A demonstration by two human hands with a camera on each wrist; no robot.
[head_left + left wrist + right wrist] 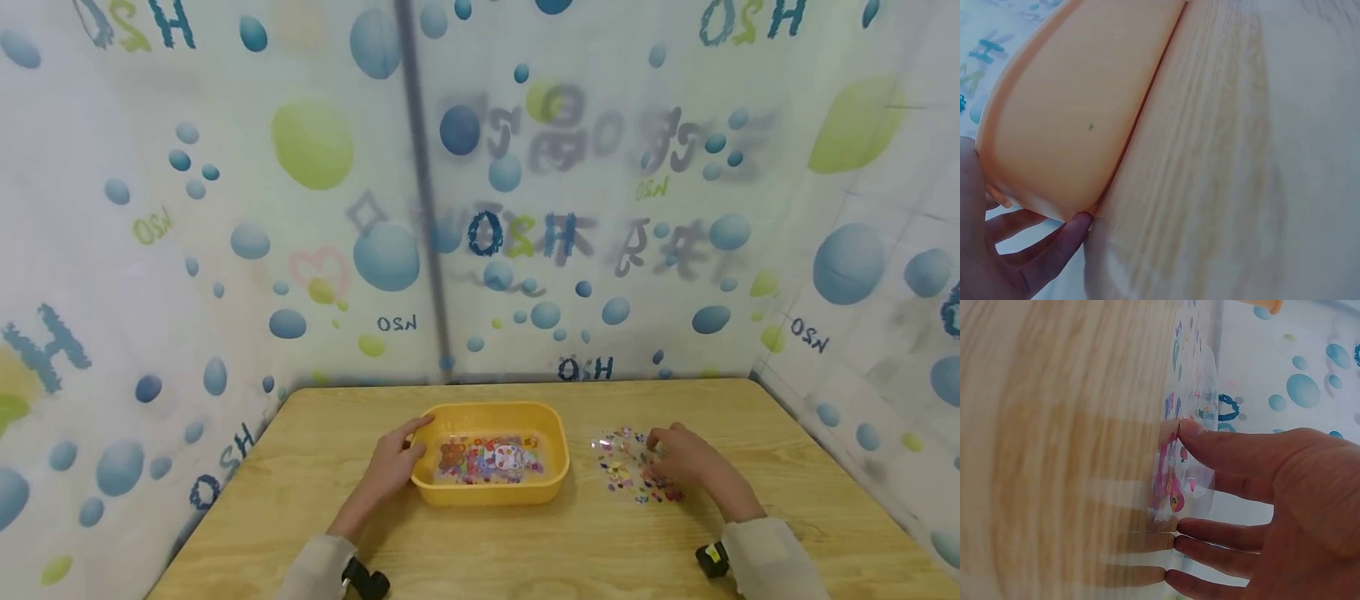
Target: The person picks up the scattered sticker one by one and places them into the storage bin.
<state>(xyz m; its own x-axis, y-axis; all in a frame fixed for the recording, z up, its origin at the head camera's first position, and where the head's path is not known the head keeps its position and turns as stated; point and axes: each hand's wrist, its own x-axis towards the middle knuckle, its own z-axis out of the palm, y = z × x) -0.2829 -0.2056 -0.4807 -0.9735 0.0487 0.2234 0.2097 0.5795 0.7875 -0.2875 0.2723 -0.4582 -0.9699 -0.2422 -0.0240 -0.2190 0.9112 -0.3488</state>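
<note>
A yellow plastic basin (pixel 491 496) stands on the table with colorful sticker sheets (pixel 491 458) lying inside it. My left hand (pixel 393 458) grips the basin's left end; the left wrist view shows fingertips (pixel 1079 222) against its lower corner and the thumb side along the rim. To the right of the basin is a clear sheet with small colorful stickers (pixel 622 467). My right hand (pixel 686 458) pinches that sheet's right part, thumb (pixel 1194 431) on the near face and index finger partly behind the film. The other right fingertips touch the tabletop.
The light wooden table (pixel 480 550) reaches back to a whitish curtain (pixel 600 333) printed with blue and green drops, which also encloses both sides. Black wrist cameras (pixel 712 558) sit at both sleeves.
</note>
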